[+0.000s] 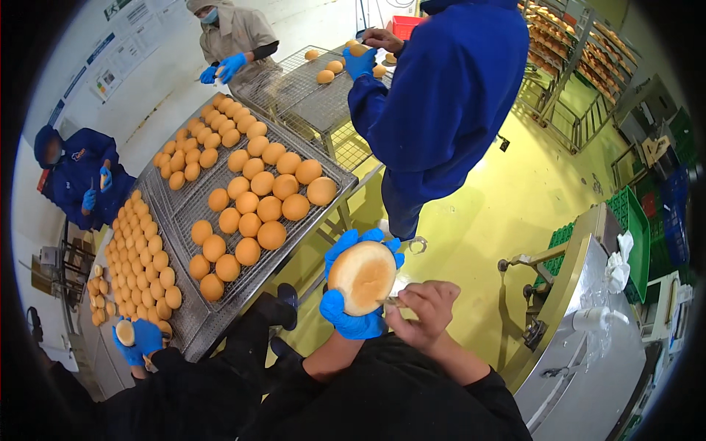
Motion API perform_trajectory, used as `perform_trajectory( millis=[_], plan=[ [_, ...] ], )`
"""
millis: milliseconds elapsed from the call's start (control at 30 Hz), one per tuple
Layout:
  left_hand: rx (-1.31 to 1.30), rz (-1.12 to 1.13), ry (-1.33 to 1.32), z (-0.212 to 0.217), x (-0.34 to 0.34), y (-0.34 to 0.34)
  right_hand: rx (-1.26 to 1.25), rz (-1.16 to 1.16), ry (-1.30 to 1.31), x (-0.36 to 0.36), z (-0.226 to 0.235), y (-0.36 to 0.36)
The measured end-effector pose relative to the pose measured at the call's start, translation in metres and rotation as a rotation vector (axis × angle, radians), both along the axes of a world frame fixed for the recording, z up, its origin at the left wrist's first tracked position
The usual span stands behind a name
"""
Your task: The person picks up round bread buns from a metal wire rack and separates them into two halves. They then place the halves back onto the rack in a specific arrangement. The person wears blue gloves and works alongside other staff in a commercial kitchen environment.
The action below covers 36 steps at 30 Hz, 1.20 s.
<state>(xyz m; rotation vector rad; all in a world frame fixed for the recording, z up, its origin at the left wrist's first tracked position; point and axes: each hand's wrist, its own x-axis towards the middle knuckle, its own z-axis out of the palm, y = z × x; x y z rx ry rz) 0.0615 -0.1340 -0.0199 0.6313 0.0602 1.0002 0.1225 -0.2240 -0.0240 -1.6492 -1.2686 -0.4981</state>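
Blue-gloved left hand [353, 294] grips a round bun [362, 277] from behind, pale cut face up. Bare right hand [421, 309], just right of the bun, is closed on a small knife [394, 300] touching its lower right edge.

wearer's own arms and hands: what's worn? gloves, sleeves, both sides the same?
Not the same. The left hand wears a bright blue, thin disposable glove covering all its fingers and ending at the wrist. The right hand is bare, with no glove. Both forearms are uncovered above the wrists; black sleeves start higher up the arms. No watch, bands or markings visible.
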Motion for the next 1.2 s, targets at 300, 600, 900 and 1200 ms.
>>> perform_trajectory(
  millis=[300, 600, 900, 1200],
  plan=[
    [-0.033, -0.092, 0.026, 0.001, 0.005, -0.018, 0.094, -0.138, 0.022, 0.004, -0.012, -0.021],
    [-0.024, -0.213, 0.081, 0.008, 0.021, -0.019, 0.134, -0.266, 0.007, 0.01, -0.012, -0.026],
    [-0.06, -0.333, 0.088, 0.0, 0.037, -0.023, 0.076, -0.352, -0.013, 0.004, -0.009, -0.029],
    [0.005, -0.384, 0.145, -0.011, 0.033, -0.03, 0.117, -0.503, 0.054, 0.012, -0.027, -0.037]
  ],
)
